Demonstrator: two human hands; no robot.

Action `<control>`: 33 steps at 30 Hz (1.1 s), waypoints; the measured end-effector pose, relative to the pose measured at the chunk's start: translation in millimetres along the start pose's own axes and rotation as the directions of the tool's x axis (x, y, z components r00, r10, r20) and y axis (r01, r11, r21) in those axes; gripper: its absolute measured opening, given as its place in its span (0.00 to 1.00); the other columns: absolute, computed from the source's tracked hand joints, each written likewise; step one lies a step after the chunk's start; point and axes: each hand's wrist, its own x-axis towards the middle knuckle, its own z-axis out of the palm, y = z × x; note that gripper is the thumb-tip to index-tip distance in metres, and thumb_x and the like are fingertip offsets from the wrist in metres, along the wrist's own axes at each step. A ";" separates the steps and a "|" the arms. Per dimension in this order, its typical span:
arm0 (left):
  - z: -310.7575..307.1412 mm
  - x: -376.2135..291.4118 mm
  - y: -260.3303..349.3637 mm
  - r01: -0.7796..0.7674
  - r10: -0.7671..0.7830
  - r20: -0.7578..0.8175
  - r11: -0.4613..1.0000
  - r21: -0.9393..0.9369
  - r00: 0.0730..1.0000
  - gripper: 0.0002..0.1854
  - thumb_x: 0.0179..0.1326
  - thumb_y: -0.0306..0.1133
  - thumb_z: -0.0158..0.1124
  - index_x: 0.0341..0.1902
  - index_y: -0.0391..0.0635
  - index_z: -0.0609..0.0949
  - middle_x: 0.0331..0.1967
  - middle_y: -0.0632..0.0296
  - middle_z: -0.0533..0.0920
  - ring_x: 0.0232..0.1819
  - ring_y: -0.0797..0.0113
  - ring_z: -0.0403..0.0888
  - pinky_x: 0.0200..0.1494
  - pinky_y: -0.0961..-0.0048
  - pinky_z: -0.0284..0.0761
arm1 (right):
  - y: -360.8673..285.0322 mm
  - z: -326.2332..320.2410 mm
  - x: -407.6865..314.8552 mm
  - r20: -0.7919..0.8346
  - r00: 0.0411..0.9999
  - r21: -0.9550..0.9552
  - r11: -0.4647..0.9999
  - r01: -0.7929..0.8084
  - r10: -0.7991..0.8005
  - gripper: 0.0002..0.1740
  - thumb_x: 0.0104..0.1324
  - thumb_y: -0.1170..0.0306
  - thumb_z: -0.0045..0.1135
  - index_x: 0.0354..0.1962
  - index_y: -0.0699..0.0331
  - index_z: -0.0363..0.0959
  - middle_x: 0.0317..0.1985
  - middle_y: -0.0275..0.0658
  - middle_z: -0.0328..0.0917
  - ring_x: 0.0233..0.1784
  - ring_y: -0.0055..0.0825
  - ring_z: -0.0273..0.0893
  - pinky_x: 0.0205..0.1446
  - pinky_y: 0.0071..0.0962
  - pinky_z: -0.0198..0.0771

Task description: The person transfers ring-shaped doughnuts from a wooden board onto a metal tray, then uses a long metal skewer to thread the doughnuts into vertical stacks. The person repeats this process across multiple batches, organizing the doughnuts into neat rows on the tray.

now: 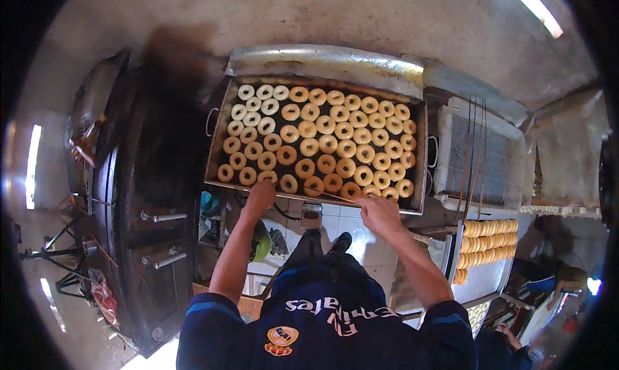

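Note:
Before me is a wide metal frying vat (316,203) filled with ring doughnuts (346,148) floating in dark oil. Those at the upper left are pale; the others are golden to brown. My right hand (382,214) grips a thin stick (333,195) at the vat's near edge, its shaft reaching left over the doughnuts. At the near left edge is my left hand (261,196), fingers closed beside a doughnut; a thin stick seems to be in it, though its grip is partly hidden.
Right of the vat stands a white-rimmed rack (442,176) with long thin rods (476,152) across it. Below it, a metal tray (483,283) holds rows of fried doughnuts (488,244). A dark cabinet (145,186) is at left. Another person (508,346) is at lower right.

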 end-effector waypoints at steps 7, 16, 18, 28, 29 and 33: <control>-62.3 15.2 -8.6 0.012 -0.063 -0.294 0.985 -0.172 0.954 0.14 0.75 0.30 0.56 0.55 0.36 0.83 0.52 0.35 0.86 0.56 0.30 0.84 0.57 0.37 0.79 | -6.1 -6.7 18.2 -0.156 0.977 0.082 0.987 -0.137 0.148 0.27 0.69 0.68 0.61 0.65 0.39 0.84 0.49 0.44 0.90 0.42 0.47 0.90 0.45 0.48 0.84; -126.9 303.8 -13.4 0.062 -0.124 -0.231 0.964 -0.257 0.965 0.16 0.79 0.31 0.56 0.60 0.33 0.82 0.50 0.37 0.87 0.51 0.33 0.86 0.55 0.41 0.82 | -50.2 31.5 259.6 -0.148 0.931 0.048 0.943 -0.329 0.333 0.26 0.70 0.69 0.58 0.63 0.41 0.84 0.48 0.44 0.90 0.48 0.48 0.90 0.51 0.51 0.85; -127.0 318.5 -9.7 0.117 -0.128 -0.022 0.957 -0.264 0.992 0.16 0.79 0.31 0.56 0.60 0.32 0.81 0.49 0.37 0.86 0.50 0.34 0.86 0.54 0.41 0.83 | -50.2 34.4 272.6 -0.213 0.916 0.030 0.939 -0.343 0.341 0.26 0.69 0.69 0.59 0.63 0.41 0.84 0.49 0.45 0.90 0.47 0.48 0.90 0.49 0.51 0.86; -98.2 260.5 -82.6 -0.085 0.032 -0.212 0.966 -0.244 0.977 0.15 0.78 0.29 0.58 0.58 0.29 0.81 0.46 0.35 0.86 0.48 0.33 0.86 0.54 0.41 0.83 | -93.7 36.2 226.8 -0.153 0.937 0.002 0.949 -0.317 0.313 0.25 0.66 0.70 0.62 0.60 0.43 0.86 0.41 0.46 0.89 0.39 0.48 0.90 0.42 0.49 0.86; -97.7 249.9 -81.1 -0.109 0.048 -0.233 0.961 -0.255 0.971 0.15 0.78 0.29 0.58 0.58 0.29 0.81 0.46 0.35 0.86 0.49 0.33 0.86 0.54 0.41 0.83 | -100.3 29.1 226.9 -0.158 0.932 -0.002 0.944 -0.329 0.325 0.25 0.66 0.70 0.62 0.60 0.43 0.86 0.41 0.46 0.89 0.37 0.48 0.90 0.42 0.49 0.86; -95.0 192.5 -81.3 -0.057 -0.005 -0.228 0.963 -0.265 0.974 0.15 0.77 0.28 0.57 0.59 0.30 0.80 0.50 0.35 0.85 0.50 0.32 0.86 0.55 0.42 0.83 | -112.1 10.0 179.6 -0.195 0.944 -0.007 0.962 -0.273 0.266 0.23 0.67 0.70 0.62 0.59 0.44 0.86 0.39 0.46 0.90 0.38 0.48 0.90 0.42 0.50 0.86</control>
